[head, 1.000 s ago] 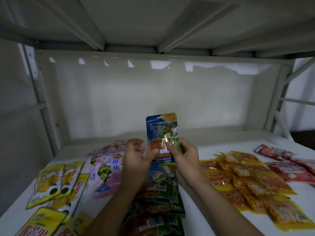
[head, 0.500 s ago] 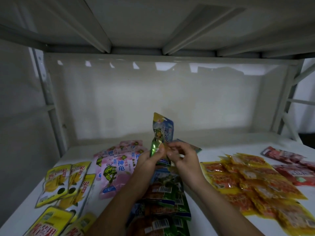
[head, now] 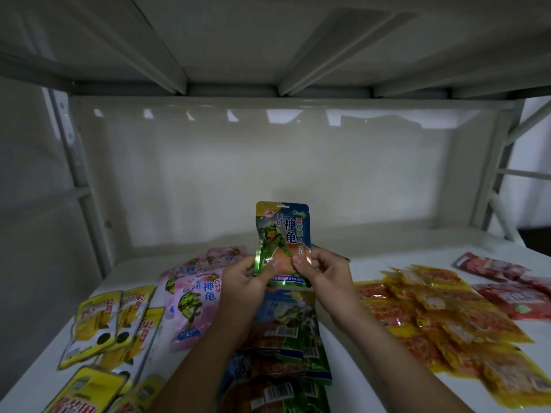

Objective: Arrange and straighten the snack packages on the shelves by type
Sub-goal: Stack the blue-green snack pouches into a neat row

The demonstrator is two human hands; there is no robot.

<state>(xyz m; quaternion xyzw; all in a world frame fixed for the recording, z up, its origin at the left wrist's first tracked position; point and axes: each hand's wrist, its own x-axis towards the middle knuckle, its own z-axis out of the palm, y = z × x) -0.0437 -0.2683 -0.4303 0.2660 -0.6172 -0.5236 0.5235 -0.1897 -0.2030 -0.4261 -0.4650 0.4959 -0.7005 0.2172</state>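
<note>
While both hands pinch its lower edge, the blue-green pouch (head: 283,234) is held upright, front facing out, above the middle of the white shelf (head: 372,257). The left hand (head: 247,281) has thumb on front and fingers behind; the right hand (head: 323,278) grips the same way. Right under it is a messy pile of matching blue-green packs (head: 286,341), can't get a proper count. To the left are about four pink packs (head: 196,296), then five or so yellow ones (head: 101,323). On the right sit loads of orange-yellow packs (head: 441,320), plus roughly three red ones (head: 507,281).
</note>
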